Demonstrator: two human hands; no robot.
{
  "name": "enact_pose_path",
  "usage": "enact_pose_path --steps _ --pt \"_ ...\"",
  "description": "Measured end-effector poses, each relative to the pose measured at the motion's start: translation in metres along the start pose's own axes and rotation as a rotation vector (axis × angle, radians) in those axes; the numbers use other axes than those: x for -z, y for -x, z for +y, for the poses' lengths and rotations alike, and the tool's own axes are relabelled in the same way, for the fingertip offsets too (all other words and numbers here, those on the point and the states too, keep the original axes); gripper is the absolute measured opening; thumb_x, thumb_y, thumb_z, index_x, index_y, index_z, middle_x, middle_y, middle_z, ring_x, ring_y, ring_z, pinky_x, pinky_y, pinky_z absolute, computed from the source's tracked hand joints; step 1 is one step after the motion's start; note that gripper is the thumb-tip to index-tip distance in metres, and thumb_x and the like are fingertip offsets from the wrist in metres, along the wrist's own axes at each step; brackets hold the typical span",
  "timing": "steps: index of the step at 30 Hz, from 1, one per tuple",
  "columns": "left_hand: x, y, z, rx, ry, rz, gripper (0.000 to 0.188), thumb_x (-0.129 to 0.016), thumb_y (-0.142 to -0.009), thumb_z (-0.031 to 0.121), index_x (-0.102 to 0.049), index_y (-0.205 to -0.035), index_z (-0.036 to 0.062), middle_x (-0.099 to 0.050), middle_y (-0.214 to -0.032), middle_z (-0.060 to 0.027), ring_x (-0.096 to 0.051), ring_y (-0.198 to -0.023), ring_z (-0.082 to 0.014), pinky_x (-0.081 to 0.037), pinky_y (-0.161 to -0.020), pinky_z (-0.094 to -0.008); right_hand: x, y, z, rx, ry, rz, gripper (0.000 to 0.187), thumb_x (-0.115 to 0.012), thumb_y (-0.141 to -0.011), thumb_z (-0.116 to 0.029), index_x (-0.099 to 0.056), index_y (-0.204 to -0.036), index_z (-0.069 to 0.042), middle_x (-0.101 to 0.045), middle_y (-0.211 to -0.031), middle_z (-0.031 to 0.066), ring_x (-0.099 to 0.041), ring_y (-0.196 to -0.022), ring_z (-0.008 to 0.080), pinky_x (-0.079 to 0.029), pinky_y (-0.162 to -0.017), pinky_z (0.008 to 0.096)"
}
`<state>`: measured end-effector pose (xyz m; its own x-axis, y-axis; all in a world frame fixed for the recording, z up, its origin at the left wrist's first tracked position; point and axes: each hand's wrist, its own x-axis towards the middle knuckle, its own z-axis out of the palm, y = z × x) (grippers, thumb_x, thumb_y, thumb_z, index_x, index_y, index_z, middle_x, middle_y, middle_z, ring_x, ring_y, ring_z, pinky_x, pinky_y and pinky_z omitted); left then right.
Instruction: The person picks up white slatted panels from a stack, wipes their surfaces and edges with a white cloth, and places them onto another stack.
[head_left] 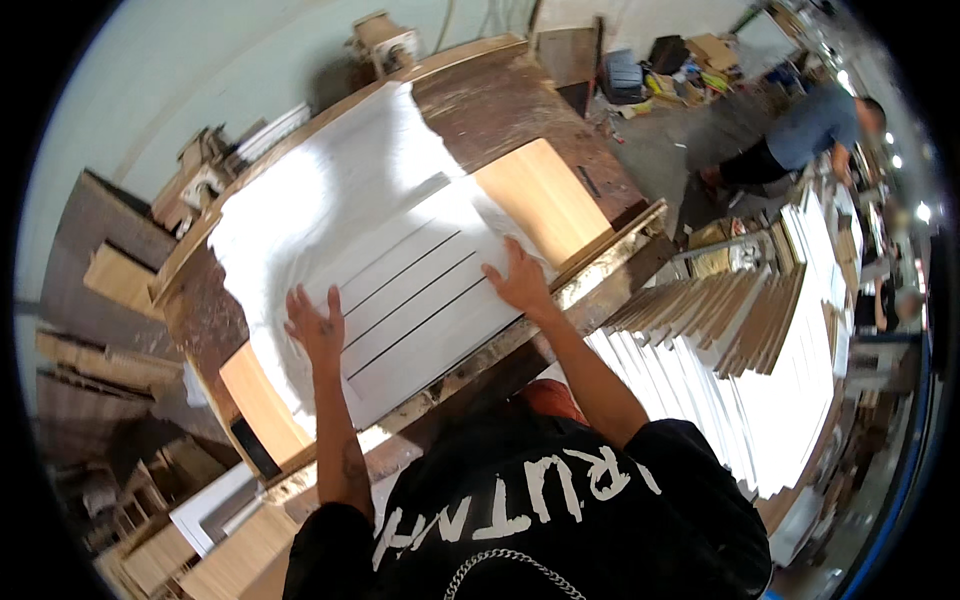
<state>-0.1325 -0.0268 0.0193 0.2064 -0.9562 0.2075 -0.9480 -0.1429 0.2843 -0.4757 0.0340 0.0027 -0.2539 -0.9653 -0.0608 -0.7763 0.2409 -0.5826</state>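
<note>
White strips (410, 285): they lie side by side on the bench, between the two hands, running from the lower left to the upper right; whether they are separate pieces or one grooved panel, I cannot tell for certain.
Left hand (317, 325): at the strips' left ends, fingers spread; it pinches nothing, and how hard it presses cannot be told.
Right hand (520, 280): at the opposite ends, thumb well apart from the fingers, which reach forward in a loose spread; firm contact cannot be confirmed.
Dark lines (410, 303): if these are gaps, they are the best guide; an even width along each one would mean good alignment.
White sheet (330, 180): spread beneath, rumpled at its margins; smoothing folds away from the strips should help them sit flat.
Wood-toned boards (545, 200): one shows at each side of the sheet, apart from the strips.
Bench rail (480, 366): a raised front edge, probably handy for squaring by eye.
Pressure: light, matched nudges from both ends seem safest, since one-sided pushing could skew the row.
</note>
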Motion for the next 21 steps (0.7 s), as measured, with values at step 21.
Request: enact_pose_path --steps 21 --pt "-0.019 0.01 0.259 -0.708 0.436 -0.647 0.053 -0.046 -0.097 0.035 -0.041 -0.135 -0.0021 -0.047 -0.135 -0.0182 -0.043 -0.126 -0.0304 -0.033 -0.105 -0.0376 0.409 0.485 0.095 -0.543 -0.102 1.484 0.036 -0.054 -0.094 -0.024 -0.059 -0.117 0.003 -0.062 -0.115 0.0165 -0.056 -0.107 0.0185 -0.042 -0.092 0.0297"
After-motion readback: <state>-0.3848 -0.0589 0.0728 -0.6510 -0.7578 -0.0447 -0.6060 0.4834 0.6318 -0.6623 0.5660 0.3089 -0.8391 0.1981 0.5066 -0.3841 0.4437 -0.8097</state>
